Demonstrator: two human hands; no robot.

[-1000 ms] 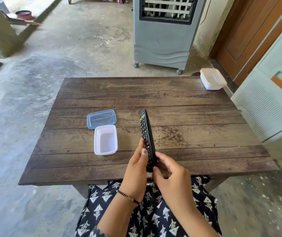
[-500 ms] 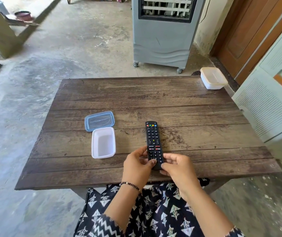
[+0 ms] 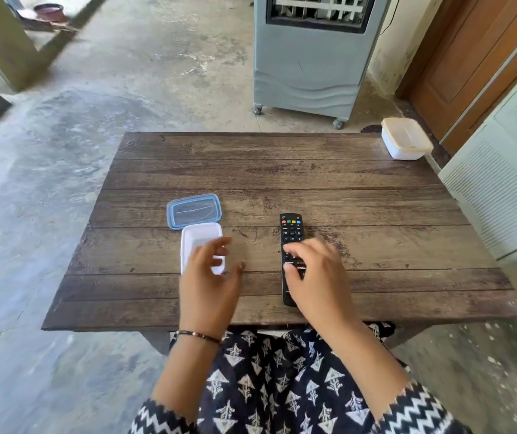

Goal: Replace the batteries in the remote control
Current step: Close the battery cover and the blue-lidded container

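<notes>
Your remote (image 3: 291, 233) lies face up at centre frame on the table (image 3: 376, 198), long axis running away from you. Your right hand (image 3: 316, 277) hovers over its near half, fingers spread and empty (the nearer one); your left hand (image 3: 210, 277), open too, hangs left of it.

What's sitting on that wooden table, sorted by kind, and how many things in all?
Remote control: 1
Open white tub: 1
Loose blue lid: 1
Closed white tub, at the far right corner: 1
Total: 4
</notes>
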